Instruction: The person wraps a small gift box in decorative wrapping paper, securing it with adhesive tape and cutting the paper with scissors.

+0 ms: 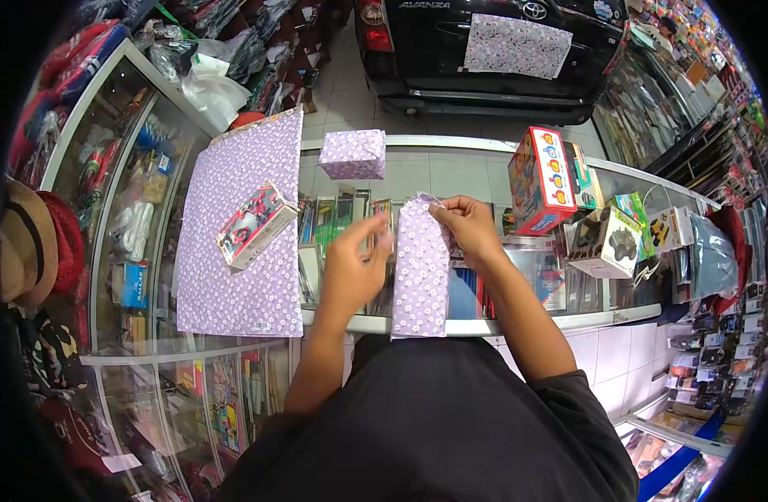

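Observation:
A long, flat package point(420, 272) in lilac paper with white flowers lies on the glass counter in front of me. Its far end is crumpled, with folds of paper standing up. My right hand point(469, 224) pinches that far end between thumb and fingers. Just left of the package, my left hand point(356, 261) hovers, slightly blurred, its thumb and forefinger apart and nothing visible between them. A wrapped box point(353, 156) in matching paper stands farther back. To the left, a printed toy box point(257, 224) rests on a large sheet of the flowered paper point(233, 297).
Right on the counter stand a tall red box point(541, 180), a box with a dark toy vehicle picture point(607, 243) and other toy boxes. Books and stationery show through the glass counter point(451, 155). Beyond it is a black car point(492, 84) with flowered paper on its back.

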Action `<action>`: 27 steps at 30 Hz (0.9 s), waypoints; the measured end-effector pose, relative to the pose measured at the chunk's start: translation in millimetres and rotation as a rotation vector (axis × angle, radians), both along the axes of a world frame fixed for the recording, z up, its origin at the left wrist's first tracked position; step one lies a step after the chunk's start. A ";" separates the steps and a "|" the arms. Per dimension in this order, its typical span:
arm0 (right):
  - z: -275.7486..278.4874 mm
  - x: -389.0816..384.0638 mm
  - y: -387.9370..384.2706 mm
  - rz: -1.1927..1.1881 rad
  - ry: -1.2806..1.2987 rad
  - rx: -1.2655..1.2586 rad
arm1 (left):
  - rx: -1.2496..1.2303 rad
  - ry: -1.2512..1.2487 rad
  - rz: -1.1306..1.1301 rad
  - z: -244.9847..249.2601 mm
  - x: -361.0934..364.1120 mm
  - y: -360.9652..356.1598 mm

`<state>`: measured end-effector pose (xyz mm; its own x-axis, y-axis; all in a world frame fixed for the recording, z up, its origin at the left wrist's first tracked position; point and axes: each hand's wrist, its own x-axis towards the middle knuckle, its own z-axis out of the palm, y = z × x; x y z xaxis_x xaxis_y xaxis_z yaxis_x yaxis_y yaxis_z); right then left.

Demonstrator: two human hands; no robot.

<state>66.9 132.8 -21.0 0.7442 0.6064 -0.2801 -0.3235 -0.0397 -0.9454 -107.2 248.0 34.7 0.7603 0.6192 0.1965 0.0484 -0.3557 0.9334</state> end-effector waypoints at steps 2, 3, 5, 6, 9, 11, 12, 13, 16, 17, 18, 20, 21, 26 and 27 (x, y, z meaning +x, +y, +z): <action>7.0 -1.4 0.2 0.024 0.021 -0.021 | -0.040 -0.014 0.038 -23.9 33.9 16.8; 9.3 -2.1 0.5 0.024 0.017 -0.019 | -0.038 -0.018 0.038 -25.4 43.8 23.3; 11.4 -3.5 -0.4 0.028 -0.017 -0.011 | 0.011 0.194 -0.076 -29.0 59.5 32.2; 4.9 -4.1 3.1 0.028 -0.032 0.057 | -0.059 0.144 -0.125 -34.7 66.6 35.1; -1.3 -2.5 -0.5 0.048 -0.090 0.041 | -0.116 0.219 -0.185 -40.9 74.4 42.8; 7.0 -1.6 -5.1 0.076 -0.069 0.007 | -0.176 0.292 -0.190 -29.9 77.1 48.1; 13.1 -3.0 -4.8 0.087 -0.093 -0.003 | -0.112 0.369 -0.285 -26.2 82.3 55.2; 15.7 -3.6 -3.8 0.099 -0.117 -0.013 | -0.047 0.444 -0.380 -24.3 86.3 62.2; 11.4 1.4 -3.6 0.135 -0.286 -0.102 | -0.208 0.429 -0.527 -25.0 94.1 76.7; 12.1 4.3 -4.1 0.132 -0.287 -0.106 | -0.211 0.428 -0.532 -27.5 95.0 78.6; 21.4 6.1 -4.5 0.160 -0.505 -0.229 | -0.206 0.398 -0.572 -31.3 95.4 79.7; 50.0 6.6 -5.7 0.215 -0.848 -0.512 | -0.209 0.372 -0.643 -41.8 95.5 83.6; 48.5 13.3 -4.0 0.221 -0.838 -0.522 | -0.223 0.377 -0.646 -42.0 97.4 82.4; 35.0 34.2 1.4 0.326 -0.846 -0.295 | -0.267 0.400 -0.575 -47.5 101.3 83.8; 29.5 34.1 2.5 0.282 -0.847 -0.247 | -0.279 0.376 -0.554 -46.7 101.4 81.7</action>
<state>101.0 135.3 8.5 0.5935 0.7918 0.1444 0.5236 -0.2436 -0.8164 -5.8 329.7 -12.0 0.9619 0.1129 -0.2488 0.2656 -0.1720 0.9486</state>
